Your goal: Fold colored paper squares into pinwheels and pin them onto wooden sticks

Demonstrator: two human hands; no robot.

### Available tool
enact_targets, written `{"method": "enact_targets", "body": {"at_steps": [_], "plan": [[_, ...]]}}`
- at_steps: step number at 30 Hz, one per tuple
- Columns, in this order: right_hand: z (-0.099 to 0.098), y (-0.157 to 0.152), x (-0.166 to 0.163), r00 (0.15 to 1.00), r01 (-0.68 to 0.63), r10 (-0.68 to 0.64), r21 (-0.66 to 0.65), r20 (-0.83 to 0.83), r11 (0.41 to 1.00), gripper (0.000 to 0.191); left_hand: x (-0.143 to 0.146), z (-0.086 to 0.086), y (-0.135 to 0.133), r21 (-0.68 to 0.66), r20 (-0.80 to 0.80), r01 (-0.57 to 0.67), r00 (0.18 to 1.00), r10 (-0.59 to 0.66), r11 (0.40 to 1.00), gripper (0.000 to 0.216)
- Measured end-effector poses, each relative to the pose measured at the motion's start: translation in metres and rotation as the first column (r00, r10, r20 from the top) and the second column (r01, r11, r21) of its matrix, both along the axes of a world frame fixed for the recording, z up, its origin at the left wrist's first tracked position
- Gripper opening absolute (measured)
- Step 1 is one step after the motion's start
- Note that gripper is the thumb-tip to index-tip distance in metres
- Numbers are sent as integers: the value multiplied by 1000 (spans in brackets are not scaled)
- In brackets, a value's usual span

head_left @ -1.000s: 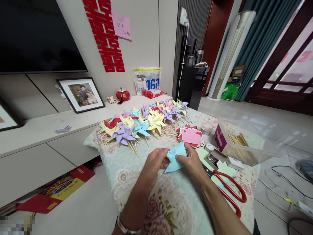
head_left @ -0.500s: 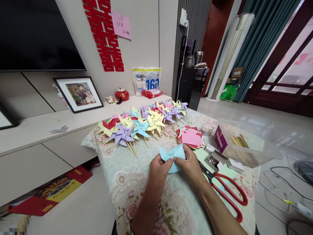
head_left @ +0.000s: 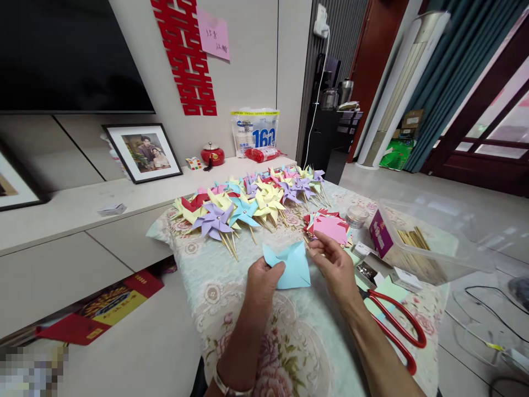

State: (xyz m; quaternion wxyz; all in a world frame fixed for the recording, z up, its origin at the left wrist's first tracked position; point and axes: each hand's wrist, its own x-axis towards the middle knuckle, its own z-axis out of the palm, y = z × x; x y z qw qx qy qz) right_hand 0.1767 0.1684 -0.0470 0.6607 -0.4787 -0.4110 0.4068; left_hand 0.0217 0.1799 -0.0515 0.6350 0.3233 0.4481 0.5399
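My left hand (head_left: 264, 278) pinches a light blue paper square (head_left: 294, 267) between thumb and fingers, above the table. Slits run in from its corners, and its upper left part is bent up under my thumb. My right hand (head_left: 333, 262) is just right of the sheet, its fingers slightly curled and apart; I see nothing held in it. Beyond it lies a stack of coloured paper pieces (head_left: 330, 227), pink on top. Red-handled scissors (head_left: 397, 314) lie beside my right forearm, their blades partly hidden by it.
Several finished paper pinwheels on sticks (head_left: 243, 212) lie along the table's back left. At right are a clear plastic bin (head_left: 446, 262) with wooden sticks (head_left: 415, 238), a small open box of metal fasteners (head_left: 367, 271), and a round clear container (head_left: 356, 216). A flowered cloth (head_left: 231, 298) covers the table.
My right hand has let go of the blue paper and moved off to its right. The right side of the sheet, folded in before, now lies flatter. My left hand keeps its grip.
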Motion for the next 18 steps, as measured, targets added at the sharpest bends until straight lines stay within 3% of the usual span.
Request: {"method": "enact_targets", "body": {"at_steps": [2, 5, 7, 11, 18], "plan": [[2, -2, 4, 998, 5, -8, 59, 55, 998, 37, -5, -2, 2, -4, -3, -38, 999, 38, 999, 29], [6, -7, 4, 968, -127, 107, 72, 229, 989, 18, -9, -3, 3, -3, -1, -46, 999, 46, 999, 26], [8, -9, 1, 902, -219, 180, 56, 393, 974, 12, -10, -2, 3, -5, 14, -44, 999, 44, 999, 25], [7, -8, -3, 768, -308, 213, 56, 604, 950, 12, -11, 1, 2, -16, 53, -34, 998, 35, 999, 23], [4, -7, 0, 717, -396, 248, 87, 651, 914, 18, -11, 4, 3, -32, 69, -45, 996, 47, 998, 19]]}}
